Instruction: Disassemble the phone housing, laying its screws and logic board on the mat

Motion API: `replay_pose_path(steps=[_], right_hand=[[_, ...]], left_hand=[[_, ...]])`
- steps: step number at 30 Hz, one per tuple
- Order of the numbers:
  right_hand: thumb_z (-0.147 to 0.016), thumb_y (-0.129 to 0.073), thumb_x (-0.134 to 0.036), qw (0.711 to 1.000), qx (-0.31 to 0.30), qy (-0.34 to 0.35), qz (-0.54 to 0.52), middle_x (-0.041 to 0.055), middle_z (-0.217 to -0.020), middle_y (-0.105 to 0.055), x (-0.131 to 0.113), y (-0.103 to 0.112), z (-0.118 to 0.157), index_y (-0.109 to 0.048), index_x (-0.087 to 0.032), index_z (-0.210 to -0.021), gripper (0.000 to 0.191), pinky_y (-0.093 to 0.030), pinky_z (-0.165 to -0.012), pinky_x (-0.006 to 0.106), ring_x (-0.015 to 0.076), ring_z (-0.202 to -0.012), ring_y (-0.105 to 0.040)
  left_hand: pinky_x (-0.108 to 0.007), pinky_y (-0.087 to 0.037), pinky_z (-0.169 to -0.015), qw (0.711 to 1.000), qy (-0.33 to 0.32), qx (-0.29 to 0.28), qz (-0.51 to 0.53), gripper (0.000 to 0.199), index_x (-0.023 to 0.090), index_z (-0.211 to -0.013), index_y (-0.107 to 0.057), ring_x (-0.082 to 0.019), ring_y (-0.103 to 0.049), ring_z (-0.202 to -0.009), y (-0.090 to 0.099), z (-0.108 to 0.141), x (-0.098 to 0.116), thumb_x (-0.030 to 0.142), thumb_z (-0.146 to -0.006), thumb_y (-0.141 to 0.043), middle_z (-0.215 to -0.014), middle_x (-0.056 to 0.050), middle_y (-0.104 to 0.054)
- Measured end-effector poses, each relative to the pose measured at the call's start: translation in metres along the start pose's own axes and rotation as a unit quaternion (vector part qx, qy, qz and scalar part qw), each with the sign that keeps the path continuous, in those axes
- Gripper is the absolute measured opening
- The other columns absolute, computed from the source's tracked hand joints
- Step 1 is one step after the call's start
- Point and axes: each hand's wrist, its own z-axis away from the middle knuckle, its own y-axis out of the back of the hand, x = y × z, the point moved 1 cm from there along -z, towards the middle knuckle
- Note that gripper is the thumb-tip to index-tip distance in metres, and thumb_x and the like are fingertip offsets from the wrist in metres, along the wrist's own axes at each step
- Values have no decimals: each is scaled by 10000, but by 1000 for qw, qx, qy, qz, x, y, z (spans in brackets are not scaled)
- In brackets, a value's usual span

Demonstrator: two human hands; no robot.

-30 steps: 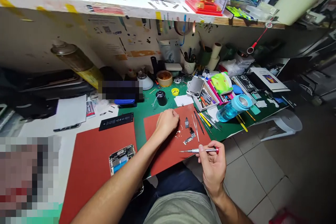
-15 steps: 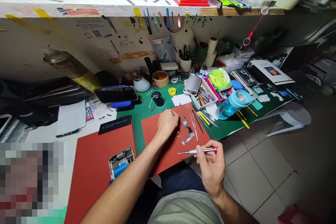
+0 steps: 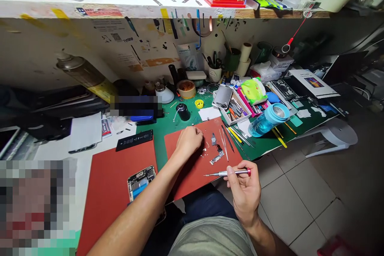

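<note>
My right hand (image 3: 244, 190) grips a small silver screwdriver (image 3: 228, 173) with a red end cap, held level over the near edge of a red work mat (image 3: 195, 168), its tip pointing left. My left hand (image 3: 189, 141) rests on that mat with the fingers curled and pinched together at tiny loose screws (image 3: 204, 152); whether a screw sits between the fingertips cannot be made out. Small metal phone parts (image 3: 216, 156) and tweezers (image 3: 223, 142) lie just right of it. An opened phone (image 3: 140, 181) lies on a second red mat (image 3: 105, 192), beside my left forearm.
A black phone battery (image 3: 134, 140) lies at the left mat's far edge. A blue water bottle (image 3: 268, 120), a white tray of tools (image 3: 235, 110), a small black bottle (image 3: 183, 111) and a spray can (image 3: 84, 75) crowd the green bench. A cluttered shelf (image 3: 150, 4) hangs overhead. Tiled floor lies right.
The view has shifted slightly. My left hand has stayed on the mat with small finger movements at the screws; my right hand holds the screwdriver in nearly the same place.
</note>
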Motion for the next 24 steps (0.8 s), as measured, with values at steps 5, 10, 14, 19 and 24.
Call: replay_pose_path(steps=[5,10,14,19,24], right_hand=[[-964,-795,-415,1000,2,10,2,-49,-689,-671,-4,-2,1,-553,-251,-1039,302,-586,-524,215,139,-549,-694],[-963,-800,-382,1000,-10,17,17,-42,-728,-690,-1,-1,3,-555,-254,-1065,295,-608,-558,216,145,-591,-731],[-993,-758,-320,990,-48,83,108,-24,-806,-713,5,-4,8,-579,-254,-1104,220,-627,-628,225,140,-652,-751],[-1020,-688,-211,910,-208,250,257,23,-844,-746,7,-33,9,-621,-222,-1146,143,-616,-633,268,166,-664,-740],[-1046,-605,-131,800,-279,404,346,88,-900,-759,9,-67,3,-586,-195,-1247,212,-619,-673,364,235,-744,-755]], left_hand=[[-306,-544,-708,998,-32,34,49,291,170,-930,-719,-160,-657,-728,22,16,-14,433,-1037,-654,-862,-26,-730],[-276,-398,-568,987,-54,106,112,406,219,-787,-702,-165,-570,-571,53,64,-59,550,-996,-593,-594,29,-621],[-269,-417,-572,966,-35,214,137,397,219,-906,-706,-164,-589,-611,58,115,-119,582,-998,-573,-709,16,-680],[-297,-530,-757,943,-44,307,119,292,217,-1135,-740,-188,-695,-823,40,161,-184,444,-1035,-586,-986,-41,-758],[-350,-547,-953,927,-94,349,102,222,218,-1136,-723,-227,-723,-1049,20,174,-212,332,-1082,-541,-1115,-75,-760]])
